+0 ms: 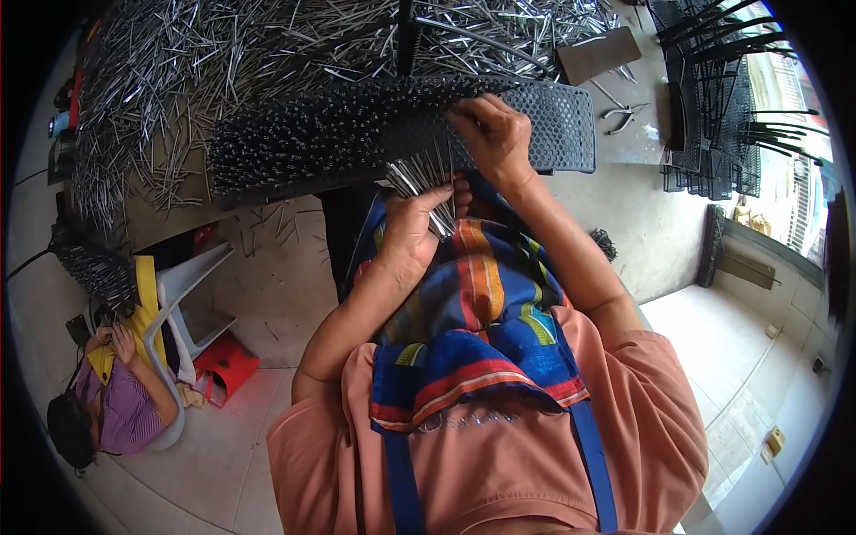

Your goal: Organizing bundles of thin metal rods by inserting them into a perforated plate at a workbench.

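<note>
My left hand (410,230) is closed round a fanned bundle of thin silvery metal sticks (408,178), held over my lap just in front of a long black perforated rack (566,125). Dark upright sticks with shiny tips (299,143) fill the left and middle of the rack densely; bare holes show at its right end. My right hand (497,141) is at the rack, above and to the right of the bundle, with thumb and fingers pinched together. Whatever is between those fingertips is too small to make out.
Loose metal sticks (205,53) cover the table behind the rack. A brown flat piece (599,55) and pliers (620,116) lie to the right. More black racks (713,152) stand at the far right. On the left, another person (134,397) sits on a grey chair (174,312) near a red bag (227,366).
</note>
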The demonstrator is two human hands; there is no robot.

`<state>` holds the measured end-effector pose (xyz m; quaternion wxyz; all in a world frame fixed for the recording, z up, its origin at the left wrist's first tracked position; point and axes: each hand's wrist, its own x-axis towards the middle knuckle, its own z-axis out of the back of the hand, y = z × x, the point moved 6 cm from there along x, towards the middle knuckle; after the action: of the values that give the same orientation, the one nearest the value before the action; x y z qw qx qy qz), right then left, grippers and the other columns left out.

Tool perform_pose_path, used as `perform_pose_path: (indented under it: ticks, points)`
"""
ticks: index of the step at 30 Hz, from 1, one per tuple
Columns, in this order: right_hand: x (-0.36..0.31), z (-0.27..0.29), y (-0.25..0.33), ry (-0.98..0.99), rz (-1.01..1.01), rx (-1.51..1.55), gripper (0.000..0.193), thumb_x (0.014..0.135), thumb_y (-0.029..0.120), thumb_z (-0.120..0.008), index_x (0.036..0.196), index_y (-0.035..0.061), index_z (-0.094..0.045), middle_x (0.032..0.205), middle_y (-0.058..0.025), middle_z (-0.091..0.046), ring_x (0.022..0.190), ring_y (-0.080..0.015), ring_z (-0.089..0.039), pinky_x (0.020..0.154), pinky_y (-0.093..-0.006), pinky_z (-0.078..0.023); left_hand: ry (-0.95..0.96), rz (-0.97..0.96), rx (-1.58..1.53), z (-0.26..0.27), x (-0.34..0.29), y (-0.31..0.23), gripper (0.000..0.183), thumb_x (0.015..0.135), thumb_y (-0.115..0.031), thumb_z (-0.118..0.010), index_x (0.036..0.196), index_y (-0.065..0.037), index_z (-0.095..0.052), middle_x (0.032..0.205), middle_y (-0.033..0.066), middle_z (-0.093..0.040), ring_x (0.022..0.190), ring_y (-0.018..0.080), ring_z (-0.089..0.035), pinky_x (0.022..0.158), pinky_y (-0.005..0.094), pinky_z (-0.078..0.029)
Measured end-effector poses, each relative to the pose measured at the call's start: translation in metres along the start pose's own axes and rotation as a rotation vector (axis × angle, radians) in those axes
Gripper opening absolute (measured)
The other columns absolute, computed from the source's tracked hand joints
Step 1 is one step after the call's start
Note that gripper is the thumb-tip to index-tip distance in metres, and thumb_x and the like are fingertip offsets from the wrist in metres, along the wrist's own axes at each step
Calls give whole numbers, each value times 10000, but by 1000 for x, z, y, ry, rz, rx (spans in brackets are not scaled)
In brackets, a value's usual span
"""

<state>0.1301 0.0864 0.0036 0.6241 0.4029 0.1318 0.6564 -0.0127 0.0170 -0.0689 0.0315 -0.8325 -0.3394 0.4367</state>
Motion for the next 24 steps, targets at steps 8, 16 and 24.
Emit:
perform_pose_path:
  ticks: [8,16,24]
  points:
    - [-35,-12,-18,471,-719,595,77,821,68,-709,791,2,-683,638,10,-595,556,-51,-506,487,-225,-377,12,-39,112,-6,-6,3,208,870,26,-605,1070,-19,-645,890,124,-712,745,246,-716,640,358,-601]
    - [-7,28,-31,-296,-359,651,26,833,13,-706,858,8,-712,735,9,-636,578,-35,-493,514,-195,-373,-47,32,93,8,3,8,192,873,0,-601,1055,-22,-656,888,118,-706,762,247,-711,616,369,-590]
    - [2,21,-31,-287,-273,610,105,751,-58,-738,844,-17,-714,795,-47,-665,725,-90,-597,653,-222,-471,-71,-53,78,-6,-7,3,194,839,35,-588,1023,16,-647,887,145,-706,718,243,-702,604,355,-583]
